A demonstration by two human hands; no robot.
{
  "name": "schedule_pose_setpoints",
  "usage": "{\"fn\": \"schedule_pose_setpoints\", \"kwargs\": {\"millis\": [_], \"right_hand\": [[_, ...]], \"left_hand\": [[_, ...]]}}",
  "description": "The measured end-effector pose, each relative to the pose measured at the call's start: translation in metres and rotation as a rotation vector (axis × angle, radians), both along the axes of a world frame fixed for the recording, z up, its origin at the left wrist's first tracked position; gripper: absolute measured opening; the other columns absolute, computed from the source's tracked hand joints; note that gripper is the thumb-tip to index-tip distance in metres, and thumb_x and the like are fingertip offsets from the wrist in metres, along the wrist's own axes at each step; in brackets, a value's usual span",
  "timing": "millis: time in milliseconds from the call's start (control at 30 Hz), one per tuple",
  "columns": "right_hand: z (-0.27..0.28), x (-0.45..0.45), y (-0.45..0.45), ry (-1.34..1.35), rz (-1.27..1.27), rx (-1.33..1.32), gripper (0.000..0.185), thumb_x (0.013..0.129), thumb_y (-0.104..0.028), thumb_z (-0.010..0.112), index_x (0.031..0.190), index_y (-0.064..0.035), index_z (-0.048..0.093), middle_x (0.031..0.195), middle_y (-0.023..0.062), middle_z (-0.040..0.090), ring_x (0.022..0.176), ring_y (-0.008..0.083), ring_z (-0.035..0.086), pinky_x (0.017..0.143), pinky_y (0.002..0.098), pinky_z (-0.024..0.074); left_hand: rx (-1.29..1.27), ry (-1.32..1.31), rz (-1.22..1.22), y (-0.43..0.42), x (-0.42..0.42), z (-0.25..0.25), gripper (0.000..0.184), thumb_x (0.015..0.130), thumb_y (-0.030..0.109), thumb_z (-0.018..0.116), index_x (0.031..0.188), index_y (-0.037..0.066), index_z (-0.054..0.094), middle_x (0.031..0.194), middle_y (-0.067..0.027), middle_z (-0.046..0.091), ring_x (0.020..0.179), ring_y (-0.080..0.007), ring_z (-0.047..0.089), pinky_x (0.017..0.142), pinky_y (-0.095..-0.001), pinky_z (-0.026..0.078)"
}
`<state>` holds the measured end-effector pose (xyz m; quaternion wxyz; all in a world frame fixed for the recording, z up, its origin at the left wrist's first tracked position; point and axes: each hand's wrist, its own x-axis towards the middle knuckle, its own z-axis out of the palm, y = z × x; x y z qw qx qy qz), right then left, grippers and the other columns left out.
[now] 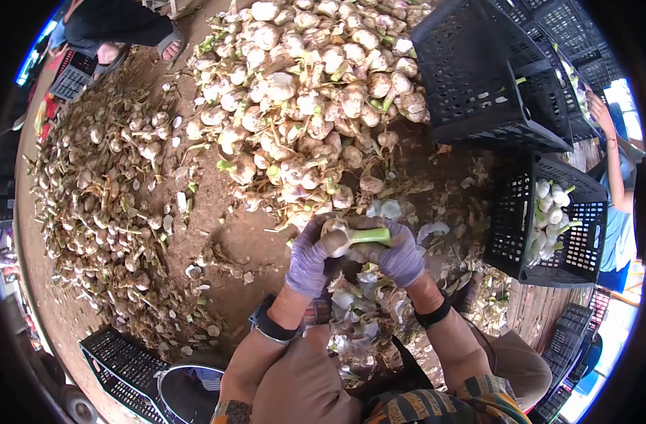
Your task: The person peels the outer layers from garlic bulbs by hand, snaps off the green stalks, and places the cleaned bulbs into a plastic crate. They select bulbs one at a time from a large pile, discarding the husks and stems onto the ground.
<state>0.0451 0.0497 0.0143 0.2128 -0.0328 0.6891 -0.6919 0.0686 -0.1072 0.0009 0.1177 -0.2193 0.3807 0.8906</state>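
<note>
Both my hands, in dirty purple gloves, are together near the middle of the head view. My left hand has its fingers wrapped round the bulb end of a garlic. The pale green stem of that garlic points right, where my right hand closes round its end. Loose white peelings lie on the ground below my hands. Just beyond them rises a big heap of unpeeled garlic.
Another heap of garlic spreads at the left. A black crate at the right holds white bulbs, and a larger crate stands behind it. A co-worker's arm reaches in at far right. Another person's feet are at upper left.
</note>
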Motion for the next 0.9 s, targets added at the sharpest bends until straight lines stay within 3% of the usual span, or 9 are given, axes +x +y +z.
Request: {"fn": "schedule_pose_setpoints", "kwargs": {"millis": [100, 333, 400, 467, 533, 700, 800, 867, 900], "right_hand": [[-0.021, -0.001, 0.002, 0.134, 0.091, 0.229, 0.032, 0.076, -0.010, 0.066, 0.106, -0.0038, 0.058, 0.087, 0.0084, 0.064, 0.074, 0.0115, 0.060, 0.067, 0.0251, 0.0478], [-0.016, -0.012, 0.020, -0.119, 0.055, 0.164, 0.045, 0.073, -0.014, 0.069, 0.112, -0.0025, 0.051, 0.088, 0.0041, 0.062, 0.077, 0.0131, 0.061, 0.062, 0.0241, 0.0496], [-0.005, -0.008, 0.033, -0.288, -0.344, -0.137, 0.055, 0.069, -0.015, 0.073, 0.115, -0.0013, 0.048, 0.094, 0.0059, 0.059, 0.077, 0.0144, 0.061, 0.062, 0.0240, 0.0518], [0.010, -0.002, 0.011, -0.277, -0.201, -0.173, 0.047, 0.070, -0.015, 0.072, 0.110, -0.0012, 0.052, 0.092, 0.0073, 0.058, 0.074, 0.0135, 0.060, 0.061, 0.0263, 0.0523], [0.014, -0.001, 0.000, -0.302, -0.147, 0.007, 0.032, 0.075, -0.018, 0.067, 0.101, -0.0017, 0.057, 0.083, 0.0048, 0.060, 0.070, 0.0140, 0.059, 0.058, 0.0263, 0.0493], [-0.013, 0.001, 0.006, -0.260, -0.148, -0.057, 0.020, 0.079, -0.022, 0.059, 0.087, -0.0034, 0.060, 0.069, -0.0001, 0.054, 0.060, 0.0071, 0.051, 0.050, 0.0210, 0.0398], [-0.027, 0.010, 0.014, -0.154, -0.031, 0.178, 0.012, 0.079, -0.011, 0.057, 0.085, -0.0016, 0.058, 0.071, 0.0078, 0.057, 0.059, 0.0158, 0.057, 0.051, 0.0270, 0.0443], [-0.047, 0.011, 0.021, -0.556, -0.431, -0.212, 0.013, 0.077, -0.014, 0.060, 0.085, -0.0042, 0.057, 0.070, 0.0099, 0.058, 0.061, 0.0200, 0.059, 0.056, 0.0284, 0.0459], [-0.095, 0.021, 0.046, 0.141, -0.054, 0.389, 0.021, 0.075, -0.020, 0.064, 0.089, -0.0067, 0.056, 0.070, 0.0088, 0.059, 0.060, 0.0217, 0.058, 0.061, 0.0290, 0.0465]], "left_hand": [[-0.026, -0.135, -0.250, -0.011, 0.001, 0.008, 0.046, 0.076, 0.046, 0.061, 0.094, 0.004, 0.057, 0.066, -0.0062, 0.059, 0.043, -0.0125, 0.054, 0.035, -0.0205, 0.044], [0.331, -0.110, -0.220, -0.018, -0.002, -0.011, 0.053, 0.075, 0.057, 0.058, 0.088, 0.005, 0.057, 0.065, -0.0079, 0.060, 0.046, -0.0153, 0.057, 0.038, -0.0242, 0.047], [0.337, -0.083, -0.197, -0.019, 0.005, -0.025, 0.050, 0.076, 0.049, 0.062, 0.096, 0.003, 0.056, 0.074, -0.0087, 0.061, 0.061, -0.0149, 0.061, 0.050, -0.0235, 0.051], [-0.229, 0.024, -0.012, 0.001, 0.003, -0.021, 0.050, 0.076, 0.038, 0.068, 0.107, 0.002, 0.052, 0.092, -0.0078, 0.060, 0.078, -0.0150, 0.060, 0.066, -0.0226, 0.050], [-0.184, 0.094, -0.088, 0.007, 0.006, -0.020, 0.053, 0.078, 0.026, 0.068, 0.118, 0.004, 0.043, 0.107, -0.0068, 0.053, 0.097, -0.0172, 0.053, 0.083, -0.0281, 0.046], [0.480, -0.025, 0.060, -0.007, 0.007, -0.026, 0.043, 0.077, 0.005, 0.065, 0.115, 0.003, 0.045, 0.105, -0.0075, 0.055, 0.094, -0.0211, 0.057, 0.080, -0.0328, 0.050], [0.076, -0.139, 0.101, -0.015, 0.003, -0.033, 0.039, 0.073, 0.000, 0.065, 0.109, 0.002, 0.049, 0.098, -0.0077, 0.058, 0.088, -0.0227, 0.059, 0.076, -0.0332, 0.051], [0.212, 0.138, 0.165, -0.029, 0.003, -0.044, 0.040, 0.070, -0.006, 0.061, 0.107, 0.004, 0.051, 0.095, -0.0092, 0.059, 0.086, -0.0234, 0.059, 0.072, -0.0371, 0.053], [0.188, 0.099, 0.150, -0.034, 0.000, -0.030, 0.039, 0.069, -0.005, 0.061, 0.106, 0.004, 0.052, 0.093, -0.0088, 0.058, 0.084, -0.0229, 0.059, 0.072, -0.0378, 0.053]]}}
